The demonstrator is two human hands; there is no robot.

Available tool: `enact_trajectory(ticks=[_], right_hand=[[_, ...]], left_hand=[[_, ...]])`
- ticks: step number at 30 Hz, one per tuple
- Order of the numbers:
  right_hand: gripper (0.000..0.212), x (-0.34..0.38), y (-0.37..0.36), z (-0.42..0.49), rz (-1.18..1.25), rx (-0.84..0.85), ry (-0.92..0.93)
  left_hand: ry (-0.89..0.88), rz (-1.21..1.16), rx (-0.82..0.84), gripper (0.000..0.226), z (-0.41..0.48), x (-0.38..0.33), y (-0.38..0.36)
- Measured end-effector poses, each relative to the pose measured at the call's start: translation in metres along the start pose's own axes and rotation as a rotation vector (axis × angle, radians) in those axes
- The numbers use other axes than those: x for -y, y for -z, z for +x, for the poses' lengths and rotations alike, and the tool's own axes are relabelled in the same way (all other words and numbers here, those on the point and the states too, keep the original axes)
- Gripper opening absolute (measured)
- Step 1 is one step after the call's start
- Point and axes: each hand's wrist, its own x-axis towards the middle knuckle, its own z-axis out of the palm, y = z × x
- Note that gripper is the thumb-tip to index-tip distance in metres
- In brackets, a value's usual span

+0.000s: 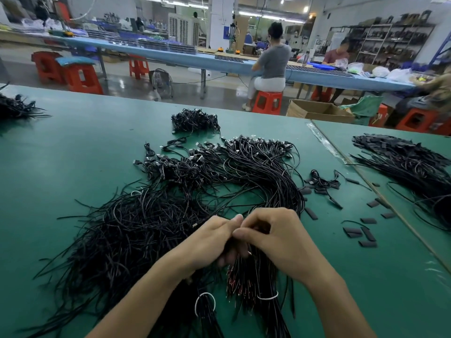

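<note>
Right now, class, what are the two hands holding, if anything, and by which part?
The left hand and right hand grip the black wire bundle near its red-tipped ends; the exact pinch point is hidden.

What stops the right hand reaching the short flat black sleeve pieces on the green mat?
Probably yes, reachable: the sleeve pieces lie on bare green mat beside the right hand, which is busy pinching wires.

Bright overhead light, edges bowed, background softly blurred
</note>
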Motion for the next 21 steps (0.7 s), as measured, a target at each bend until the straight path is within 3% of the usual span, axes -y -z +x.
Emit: enact_trajectory(ticks=[3,7,9,13,17,21], right_hand=[[0.013,-0.003,0.002,0.001,0.202,-0.079,-0.002],[0.016,-0.005,-0.004,0.000,0.371,0.066,0.002],[0.012,-0.005,-0.006,0.000,0.351,0.116,-0.002],[0.013,-0.007,-0.005,0.001,0.246,0.162,-0.028],[0.022,-0.005,-0.011,0.001,0.097,0.098,-0.024],[0.025,-0.002,-0.022,0.001,-0.023,-0.033,0.001]], left_hand=[[0.043,-0.180,0.183,0.060,-0.004,-0.002,0.011],[0.017,-0.437,0.382,0.055,-0.008,0.000,0.022],[0.043,-0.489,0.395,0.054,-0.010,0.001,0.023],[0.070,-0.380,0.247,0.054,-0.011,-0.002,0.017],[0.004,-0.231,-0.056,0.057,-0.003,0.003,0.003],[-0.053,-0.110,-0.366,0.033,0.005,0.010,-0.008]])
